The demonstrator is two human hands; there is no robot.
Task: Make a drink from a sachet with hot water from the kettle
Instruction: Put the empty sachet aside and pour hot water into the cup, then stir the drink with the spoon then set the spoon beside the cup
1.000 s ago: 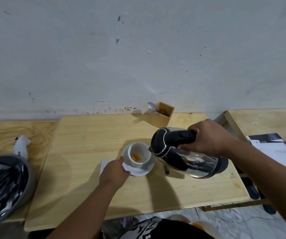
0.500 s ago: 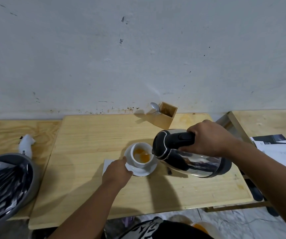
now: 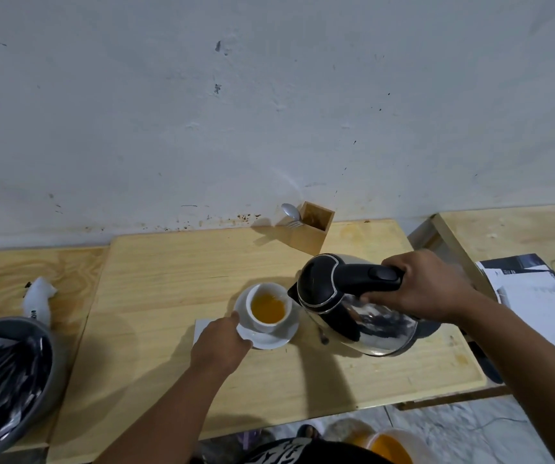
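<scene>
While kettle (image 3: 353,306) tilted, cup (image 3: 268,308) mid-table (image 3: 155,289).

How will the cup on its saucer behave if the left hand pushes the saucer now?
The cup looks glazed ceramic, so probably rigid, breakable, and able to slide on the smooth saucer. It holds orange liquid well up its wall, so a quick shove from the left hand would likely slosh it.
</scene>
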